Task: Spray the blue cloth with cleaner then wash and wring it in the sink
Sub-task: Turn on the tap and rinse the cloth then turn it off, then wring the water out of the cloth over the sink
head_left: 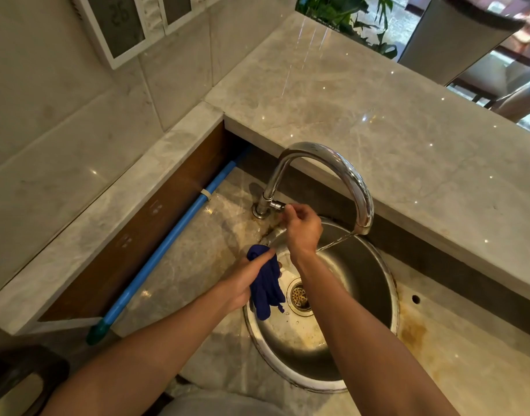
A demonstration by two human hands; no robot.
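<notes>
Blue cloth [266, 283] is hanging bunched and limp over the left rim of the round steel sink [375, 274], low centre of the frame, its loose ends dangling toward the drain [299, 297]. Left hand [245, 280] is closing around the cloth's upper part, fingers clamped on the fabric, a knot of it poking out above the fist. Right hand [301, 229] is reaching up and across the basin, fingertips pinching together on the small valve handle [278, 206] at the foot of the tap [333, 166], just left of centre. Water [336, 243] is running in a thin slanted stream from the curved spout into the basin, passing close beside the right wrist; the cloth is hanging apart from the stream. Marble bench [197, 265] around the sink is showing rusty-yellow staining near the tap base and along the right rim. Blue pole [167, 250] with a green end is lying diagonally along the wooden back panel at the left of the frame. Raised stone ledge [408, 130] is filling the upper right.
</notes>
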